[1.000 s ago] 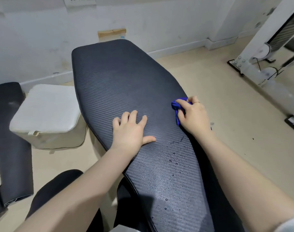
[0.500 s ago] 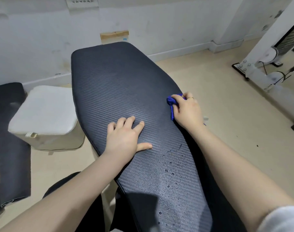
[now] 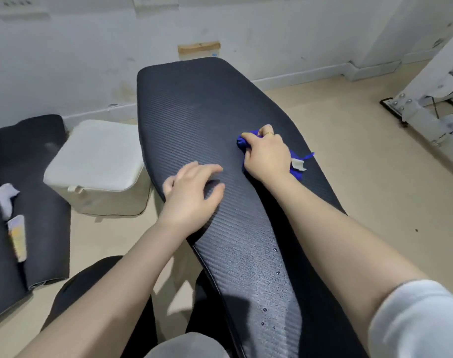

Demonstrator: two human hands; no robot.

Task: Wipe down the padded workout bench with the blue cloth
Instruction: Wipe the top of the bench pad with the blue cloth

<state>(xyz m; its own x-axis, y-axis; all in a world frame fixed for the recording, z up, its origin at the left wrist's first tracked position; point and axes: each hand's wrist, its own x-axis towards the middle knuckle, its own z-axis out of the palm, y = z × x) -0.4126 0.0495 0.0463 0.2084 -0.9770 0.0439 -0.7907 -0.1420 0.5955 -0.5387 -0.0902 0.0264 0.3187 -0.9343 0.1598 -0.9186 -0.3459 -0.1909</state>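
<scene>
On the bench (image 3: 194, 120), right hand (image 3: 268, 156) grips the bunched blue cloth (image 3: 295, 169) mid-pad, left hand (image 3: 191, 192) rests loose-fingered beside it — I'd press flatter and sweep toward those droplets (image 3: 274, 250) nearer the body.

white wall (image 3: 65, 60), beige floor (image 3: 375, 189), cream ottoman (image 3: 96, 161)

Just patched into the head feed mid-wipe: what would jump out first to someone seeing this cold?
The long dark padded bench fills the middle of the view, running away toward the wall. Partway along its right side, the right hand grips a bright blue cloth against the pad, while the left hand rests near the bench's left edge. Nearer the camera, water droplets bead on the pad.
</scene>
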